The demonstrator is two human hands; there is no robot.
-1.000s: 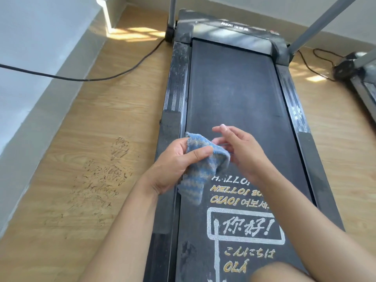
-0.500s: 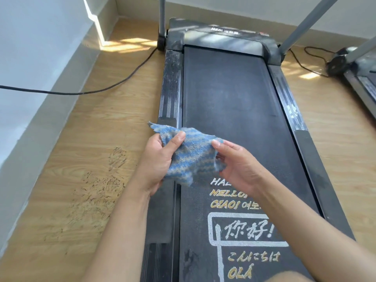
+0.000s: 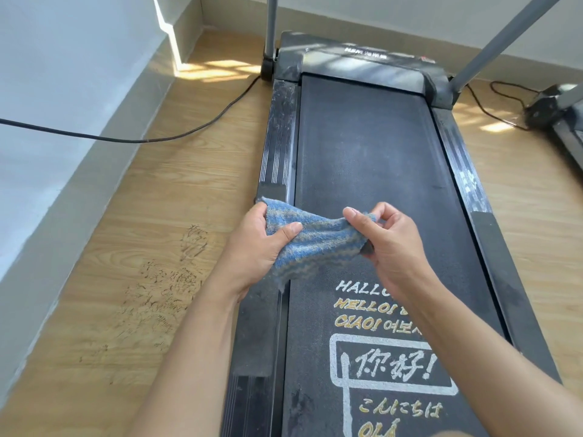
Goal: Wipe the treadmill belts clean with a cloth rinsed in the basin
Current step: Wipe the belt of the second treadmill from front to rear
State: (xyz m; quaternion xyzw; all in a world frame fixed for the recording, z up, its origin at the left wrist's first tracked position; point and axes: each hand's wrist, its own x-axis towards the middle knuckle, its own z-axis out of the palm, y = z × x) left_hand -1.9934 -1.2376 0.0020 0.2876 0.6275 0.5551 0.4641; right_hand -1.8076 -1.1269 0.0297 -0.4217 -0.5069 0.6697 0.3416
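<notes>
1. Above the near-left part of the dusty black treadmill belt (image 3: 362, 159), a blue-and-beige striped woven cloth (image 3: 318, 244) is stretched between 2 hands.
2. The left hand (image 3: 255, 250) grips the cloth's left end, thumb on top, over the ribbed black side rail (image 3: 277, 146).
3. The right hand (image 3: 394, 244) pinches the right end with curled fingers.
4. The cloth's lower corner hangs by the rail, possibly touching it.
5. A thin black cable (image 3: 157, 138) crosses the light wooden floor (image 3: 157, 247) at left.
</notes>
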